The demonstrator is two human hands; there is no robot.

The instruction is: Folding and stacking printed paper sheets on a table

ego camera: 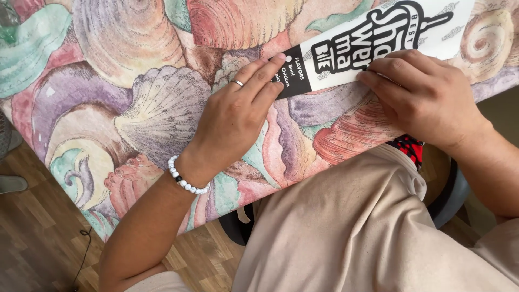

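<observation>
Under both hands lies a long flat paper sleeve (pixel 373 40), white with heavy black lettering and a black band at its near end, set slantwise on a table covered by a cloth (pixel 135 103) printed with big pastel seashells. At that black end the left hand (pixel 235 116) rests palm down, fingers stretched out flat and pressing the sleeve to the cloth; a ring sits on one finger and a bracelet (pixel 184 181) of white beads circles the wrist. Further along the strip, the right hand (pixel 424 97) is curled over its lower edge, fingertips pinching or creasing the paper against the table; whether the edge is actually gripped between thumb and fingers I cannot tell. Nearer the body than either hand are a lap in beige clothing (pixel 351 227) and, below the left forearm, wooden flooring (pixel 38 238). Judging by its look, the sleeve is thin, light and easily bent, likely to slide on the cloth unless pinned, and best held along its long edges so the face stays uncreased
</observation>
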